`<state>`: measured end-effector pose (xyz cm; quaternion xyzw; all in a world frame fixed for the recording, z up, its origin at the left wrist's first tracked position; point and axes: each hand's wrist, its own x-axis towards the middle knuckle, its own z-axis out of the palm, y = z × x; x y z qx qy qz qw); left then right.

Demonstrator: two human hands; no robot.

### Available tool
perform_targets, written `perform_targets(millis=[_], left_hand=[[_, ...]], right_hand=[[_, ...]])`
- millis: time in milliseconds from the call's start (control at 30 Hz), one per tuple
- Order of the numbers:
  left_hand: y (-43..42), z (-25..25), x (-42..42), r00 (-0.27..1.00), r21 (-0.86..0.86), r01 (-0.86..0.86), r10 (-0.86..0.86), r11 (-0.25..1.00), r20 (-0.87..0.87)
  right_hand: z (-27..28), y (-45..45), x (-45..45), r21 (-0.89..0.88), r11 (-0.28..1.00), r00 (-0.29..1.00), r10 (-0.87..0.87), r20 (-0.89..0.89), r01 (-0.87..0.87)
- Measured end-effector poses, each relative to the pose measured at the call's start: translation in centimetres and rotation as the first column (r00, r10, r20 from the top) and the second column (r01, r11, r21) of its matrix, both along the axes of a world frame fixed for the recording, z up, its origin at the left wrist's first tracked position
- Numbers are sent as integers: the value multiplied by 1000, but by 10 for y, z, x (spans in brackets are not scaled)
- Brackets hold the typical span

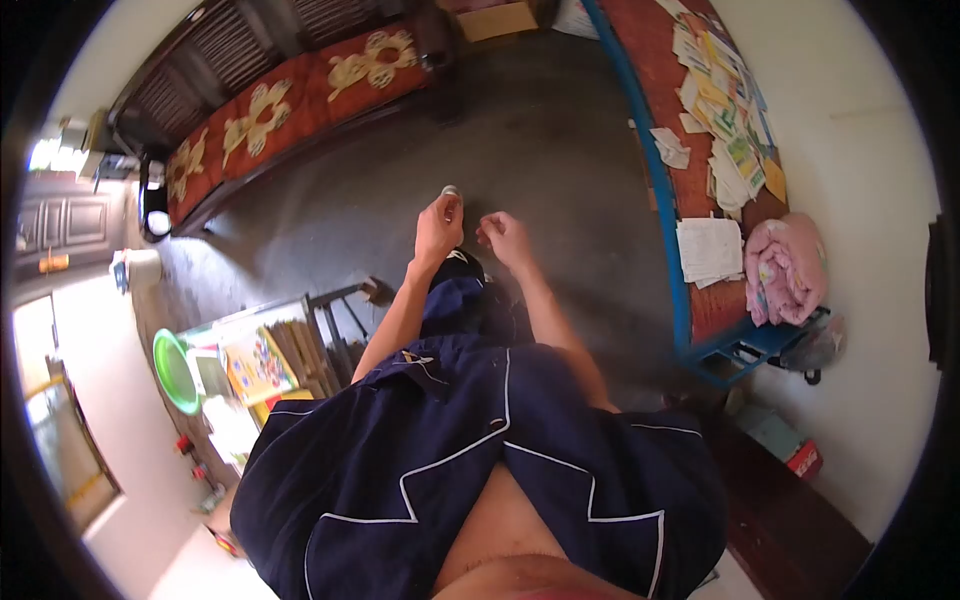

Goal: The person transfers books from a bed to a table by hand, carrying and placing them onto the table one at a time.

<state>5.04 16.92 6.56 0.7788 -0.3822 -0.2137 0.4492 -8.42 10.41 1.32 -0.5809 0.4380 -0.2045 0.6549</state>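
My left hand (437, 228) is held out in front of my body, its fingers curled in, with nothing visible in them. My right hand (507, 238) hangs a little to the right of it, apart from it. Its fingers are loosely bent with gaps between them, and nothing shows in them. Just beyond my left hand is a small pale shape (450, 191), perhaps a shoe tip; I cannot tell. Below the hands are my dark trouser legs (455, 308) and a navy shirt (400, 440) with white piping. Both hands are above the dark floor (540, 130).
A dark wooden bench (300, 125) with red cushions stands ahead left. On the right, a blue-edged red platform (665, 185) bears scattered papers (725, 110) and a rolled pink quilt (785, 265). Near left, a rack holds books (258, 362) and a green basin (172, 372).
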Motion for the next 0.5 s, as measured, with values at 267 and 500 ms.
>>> perform_targets(millis=[267, 500], left_hand=[[-152, -9, 66, 970, 51, 244, -243, 969, -17], [-251, 2, 96, 910, 112, 414, -405, 904, -90]], right_hand=[[19, -125, 39, -15, 992, 988, -128, -81, 127], [35, -205, 68, -2, 950, 950, -312, 10, 312]])
